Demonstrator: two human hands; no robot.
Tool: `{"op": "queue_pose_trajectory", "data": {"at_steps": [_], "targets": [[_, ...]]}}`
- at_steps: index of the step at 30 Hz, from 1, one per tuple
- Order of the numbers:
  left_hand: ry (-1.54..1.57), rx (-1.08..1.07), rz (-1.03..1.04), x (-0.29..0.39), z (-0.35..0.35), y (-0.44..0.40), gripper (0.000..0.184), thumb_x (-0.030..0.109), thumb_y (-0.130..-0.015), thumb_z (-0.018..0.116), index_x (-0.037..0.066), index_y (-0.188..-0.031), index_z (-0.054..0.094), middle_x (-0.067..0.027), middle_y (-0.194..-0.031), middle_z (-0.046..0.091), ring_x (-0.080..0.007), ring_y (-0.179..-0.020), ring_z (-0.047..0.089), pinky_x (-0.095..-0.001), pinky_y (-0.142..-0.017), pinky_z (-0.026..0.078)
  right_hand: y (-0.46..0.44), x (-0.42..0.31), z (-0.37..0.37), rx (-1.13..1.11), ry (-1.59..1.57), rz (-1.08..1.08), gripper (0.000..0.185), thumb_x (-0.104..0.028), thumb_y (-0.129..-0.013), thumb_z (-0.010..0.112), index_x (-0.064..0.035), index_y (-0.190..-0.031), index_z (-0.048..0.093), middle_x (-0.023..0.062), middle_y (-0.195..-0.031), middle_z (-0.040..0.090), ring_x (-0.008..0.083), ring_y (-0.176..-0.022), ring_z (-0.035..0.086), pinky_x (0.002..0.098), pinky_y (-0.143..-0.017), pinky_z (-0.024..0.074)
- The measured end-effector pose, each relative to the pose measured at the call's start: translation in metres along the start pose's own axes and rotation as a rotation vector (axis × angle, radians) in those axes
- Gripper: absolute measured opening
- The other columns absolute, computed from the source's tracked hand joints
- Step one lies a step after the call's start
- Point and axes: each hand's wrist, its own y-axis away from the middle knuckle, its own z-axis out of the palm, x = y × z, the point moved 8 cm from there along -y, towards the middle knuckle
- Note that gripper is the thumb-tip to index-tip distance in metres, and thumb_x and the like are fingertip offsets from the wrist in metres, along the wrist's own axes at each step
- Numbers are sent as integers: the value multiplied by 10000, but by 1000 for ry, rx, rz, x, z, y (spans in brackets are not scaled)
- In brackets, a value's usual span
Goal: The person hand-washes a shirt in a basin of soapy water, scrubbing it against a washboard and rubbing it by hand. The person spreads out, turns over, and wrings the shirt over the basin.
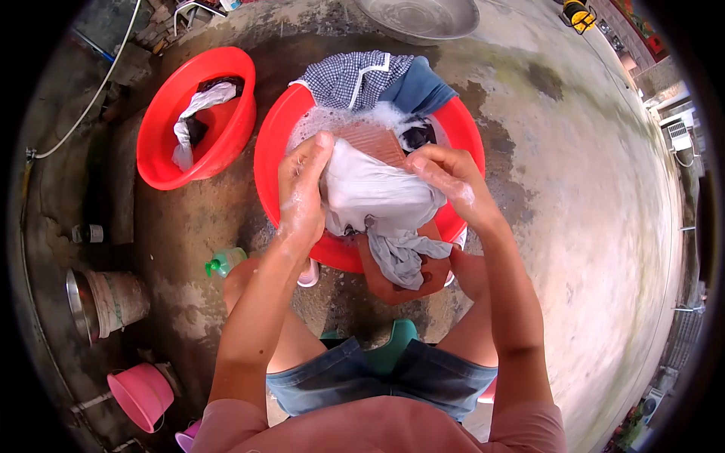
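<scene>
A wet white cloth garment (377, 189) is stretched between my two hands above a large red basin (268, 158). My left hand (302, 185) grips its left side, thumb up. Soap suds cling to my right hand (453, 177), which pinches the cloth's upper right edge. Behind and beneath the garment leans a brown ridged washboard (381, 143), its lower end sticking out over the basin's near rim. Part of the cloth hangs down onto that end. Foamy water (325, 119) and a dark piece of clothing (418, 134) show in the basin.
A checked garment (351, 75) and blue denim (419, 89) drape over the far rim. Left stands another red basin (170, 162) holding clothes. A green-capped bottle (224, 261), a pink bucket (141, 396) and a pale bucket (121, 302) are nearby. A metal basin (423, 16) lies beyond.
</scene>
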Motion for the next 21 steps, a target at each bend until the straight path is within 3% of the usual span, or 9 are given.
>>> {"op": "queue_pose_trajectory", "data": {"at_steps": [3, 7, 10, 12, 14, 16, 17, 19, 21], "targets": [[99, -2, -2, 3, -4, -2, 283, 267, -891, 518, 47, -720, 568, 44, -710, 501, -40, -676, 422, -207, -642, 358, 2, 5, 3, -88, 3, 68, 227, -214, -858, 555, 11, -858, 586, 12, -782, 567, 83, -736, 482, 245, -671, 395], [-58, 7, 59, 3, -12, -4, 294, 264, -886, 524, 43, -695, 563, 43, -690, 495, -45, -665, 432, -216, -634, 364, 5, 20, -3, -100, -38, 183, 193, -198, -823, 594, -6, -805, 577, -12, -738, 529, 68, -728, 456, 239, -649, 382], [-82, 78, 76, 0, -8, -5, 279, 259, -885, 522, 38, -724, 580, 33, -699, 511, -52, -672, 450, -221, -635, 368, 1, 14, -22, 235, -190, 75, 216, -200, -794, 615, -22, -698, 538, -3, -629, 465, 63, -632, 426, 235, -562, 368], [56, 83, -7, -12, 2, -6, 253, 255, -883, 523, 42, -771, 601, 23, -713, 532, -59, -678, 463, -226, -636, 372, 6, -13, 2, 423, 112, -145, 219, -191, -756, 622, -41, -644, 508, 22, -578, 453, 91, -544, 443, 251, -496, 367], [297, -35, -300, -78, -10, -20, 251, 270, -885, 516, 53, -800, 607, 10, -714, 546, -77, -679, 484, -230, -652, 384, 9, -36, 21, 570, 350, -329, 203, -172, -718, 629, -52, -613, 503, 44, -544, 457, 131, -485, 465, 268, -451, 372], [453, 7, -401, -83, 7, -7, 242, 280, -890, 503, 67, -826, 599, 0, -721, 550, -93, -685, 501, -234, -656, 398, 3, -50, 29, 666, 521, -479, 160, -142, -680, 637, -58, -604, 525, 63, -527, 476, 183, -455, 493, 287, -424, 383], [483, 97, -357, -81, 27, 7, 233, 282, -893, 494, 77, -837, 587, -4, -728, 546, -100, -690, 508, -237, -653, 405, 2, -57, 33, 721, 609, -553, 139, -127, -661, 641, -60, -600, 535, 73, -519, 486, 209, -441, 507, 297, -411, 389], [656, 6, -310, -79, 46, 11, 217, 280, -900, 477, 82, -889, 564, -14, -784, 547, -114, -737, 525, -248, -676, 424, 5, -63, 43, 750, 693, -627, 108, -108, -641, 642, -60, -601, 554, 84, -520, 509, 237, -429, 523, 308, -400, 396], [933, -365, -280, -93, 48, -1, 223, 271, -906, 461, 73, -972, 542, -27, -882, 554, -128, -821, 548, -267, -726, 446, 14, -65, 58, 691, 682, -641, 85, -100, -640, 636, -54, -612, 569, 87, -538, 535, 239, -435, 528, 312, -405, 401]]}}
